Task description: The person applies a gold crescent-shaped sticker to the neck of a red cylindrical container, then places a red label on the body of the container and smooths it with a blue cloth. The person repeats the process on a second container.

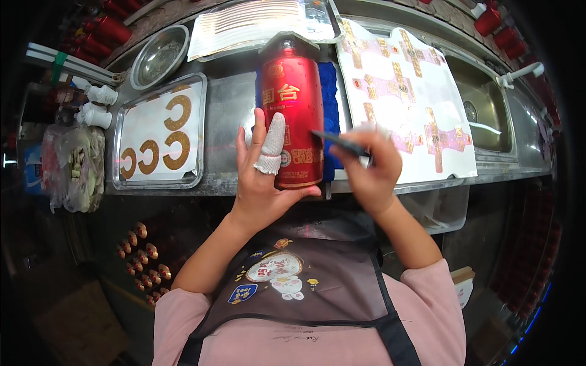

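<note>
A red glossy bottle point(292, 122) with gold decoration lies on the worktop, its clear cap end pointing away from me. My left hand point(259, 177) steadies its left side, with the thumb across the near end. A white knitted finger sleeve point(274, 143) covers one finger. My right hand point(369, 161) grips a dark, flat, tapered tool point(345, 145). The tool's tip meets or hovers just over the bottle's right side; I cannot tell which. Blue cloth point(329, 97) shows beneath the bottle.
At left stands a tray point(198, 131) of gold C-shaped stickers, with a metal bowl point(135, 70) behind it. A far tray holds a striped sheet point(244, 24). To the right, a white sticker sheet point(390, 165) lies beside the sink point(488, 116). Plastic bags point(79, 165) hang at far left.
</note>
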The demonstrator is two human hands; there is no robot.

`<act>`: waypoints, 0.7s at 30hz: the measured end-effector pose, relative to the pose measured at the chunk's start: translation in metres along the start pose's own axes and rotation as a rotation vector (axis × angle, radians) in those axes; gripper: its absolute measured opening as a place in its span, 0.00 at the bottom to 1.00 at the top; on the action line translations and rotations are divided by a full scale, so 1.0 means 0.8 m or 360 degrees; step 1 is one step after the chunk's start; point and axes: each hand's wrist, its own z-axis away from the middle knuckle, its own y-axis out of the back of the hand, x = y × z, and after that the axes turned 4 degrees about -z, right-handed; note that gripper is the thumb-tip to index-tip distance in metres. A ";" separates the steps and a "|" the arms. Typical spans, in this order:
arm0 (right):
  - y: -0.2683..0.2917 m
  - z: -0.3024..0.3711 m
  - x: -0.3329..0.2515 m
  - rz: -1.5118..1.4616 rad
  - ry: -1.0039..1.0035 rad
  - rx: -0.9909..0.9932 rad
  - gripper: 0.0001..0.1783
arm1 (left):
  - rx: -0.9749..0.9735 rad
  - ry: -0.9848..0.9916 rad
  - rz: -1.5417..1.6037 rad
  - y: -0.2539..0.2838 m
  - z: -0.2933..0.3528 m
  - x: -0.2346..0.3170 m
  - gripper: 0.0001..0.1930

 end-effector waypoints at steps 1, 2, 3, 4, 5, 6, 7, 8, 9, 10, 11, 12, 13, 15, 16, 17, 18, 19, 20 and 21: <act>-0.002 0.004 0.001 0.0108 0.0517 -0.0104 0.13 | -0.0094 0.0073 0.0047 0.001 0.002 -0.003 0.64; -0.005 0.008 -0.005 -0.0095 0.0589 -0.0205 0.13 | -0.0153 0.0154 0.0093 0.002 0.005 -0.005 0.66; -0.007 0.007 -0.007 -0.0175 0.0572 -0.0289 0.13 | -0.0177 0.0228 0.0133 0.003 0.007 -0.008 0.68; -0.009 0.008 -0.012 -0.0215 0.0446 -0.0308 0.12 | -0.0173 0.0276 0.0190 0.004 0.010 -0.010 0.70; -0.012 0.005 -0.014 -0.0323 -0.0024 -0.0142 0.10 | -0.0177 0.0263 0.0212 0.004 0.012 -0.011 0.70; -0.013 0.002 -0.016 -0.0440 -0.0371 0.0046 0.09 | -0.0174 0.0249 0.0237 0.004 0.013 -0.013 0.70; -0.015 -0.001 -0.016 -0.0580 -0.0649 0.0278 0.09 | -0.0165 0.0221 0.0246 0.004 0.014 -0.014 0.70; -0.014 0.000 -0.017 -0.0455 -0.0642 0.0361 0.08 | -0.0177 0.0234 0.0219 0.005 0.015 -0.015 0.70; -0.014 0.000 -0.016 -0.0330 -0.0579 0.0308 0.09 | -0.0187 0.0239 0.0224 0.006 0.016 -0.014 0.69; -0.014 0.003 -0.015 -0.0245 -0.0219 0.0053 0.09 | -0.0190 0.0233 0.0220 0.007 0.016 -0.014 0.69; -0.013 0.004 -0.014 -0.0130 0.0242 -0.0117 0.09 | -0.0194 0.0222 0.0222 0.009 0.016 -0.015 0.69; -0.014 0.004 -0.011 -0.0148 0.0245 -0.0211 0.08 | -0.0198 0.0244 0.0260 0.012 0.015 -0.015 0.66; -0.014 0.004 -0.011 -0.0210 -0.0103 -0.0039 0.08 | -0.0195 0.0234 0.0263 0.015 0.013 -0.017 0.64; -0.016 -0.005 -0.010 -0.0382 -0.0551 0.0309 0.08 | -0.0160 0.0214 0.0262 0.019 0.006 -0.019 0.61; -0.016 -0.009 -0.015 -0.0305 -0.0483 0.0352 0.08 | -0.0086 0.0248 0.0317 0.020 -0.001 -0.022 0.52; -0.017 -0.015 -0.019 -0.0231 -0.0398 0.0195 0.07 | -0.0069 0.0252 0.0326 0.021 -0.010 -0.027 0.50; -0.022 -0.020 -0.023 -0.0137 -0.0106 -0.0052 0.08 | -0.0053 0.0244 0.0355 0.021 -0.021 -0.032 0.47; -0.024 -0.027 -0.026 -0.0010 0.0329 -0.0263 0.08 | -0.0046 0.0257 0.0383 0.021 -0.032 -0.036 0.45; -0.022 -0.035 -0.025 0.0137 0.0111 -0.0257 0.09 | 0.0002 0.0284 0.0389 0.022 -0.041 -0.039 0.40; -0.024 -0.042 -0.021 -0.0097 -0.0237 -0.0017 0.08 | 0.0113 0.0388 0.0531 0.023 -0.050 -0.041 0.35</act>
